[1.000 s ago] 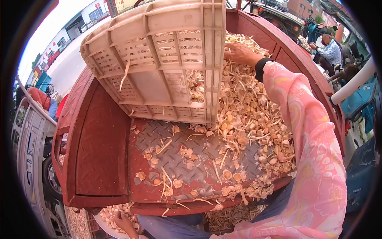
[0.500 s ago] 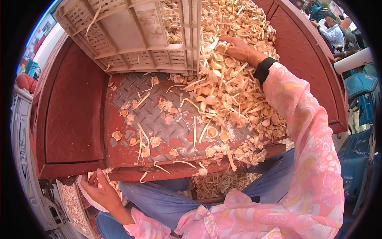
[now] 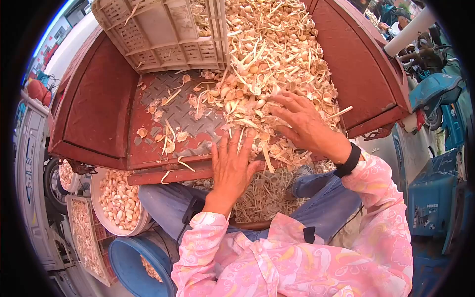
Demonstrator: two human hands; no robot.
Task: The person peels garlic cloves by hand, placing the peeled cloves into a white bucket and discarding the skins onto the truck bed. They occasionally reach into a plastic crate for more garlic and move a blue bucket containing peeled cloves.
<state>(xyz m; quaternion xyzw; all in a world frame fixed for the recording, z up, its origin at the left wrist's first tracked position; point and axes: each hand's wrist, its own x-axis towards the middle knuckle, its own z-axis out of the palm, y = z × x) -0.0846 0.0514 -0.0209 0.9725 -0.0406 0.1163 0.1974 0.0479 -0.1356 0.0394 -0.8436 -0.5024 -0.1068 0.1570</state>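
From here I see a red cart [image 3: 99, 104] outdoors, its treaded floor worn grey, a crate [image 3: 163, 37] at upper left. The garlic heap [image 3: 284, 47] stretches lengthwise from the frame's top to its centre. The left hand [image 3: 230, 171] points up, the right hand [image 3: 309, 129] upper left, fingers spread; what's under either palm, I can't tell.

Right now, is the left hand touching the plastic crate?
Apart. The head view shows a clear gap, with the metal floor visible between the left hand and the plastic crate.
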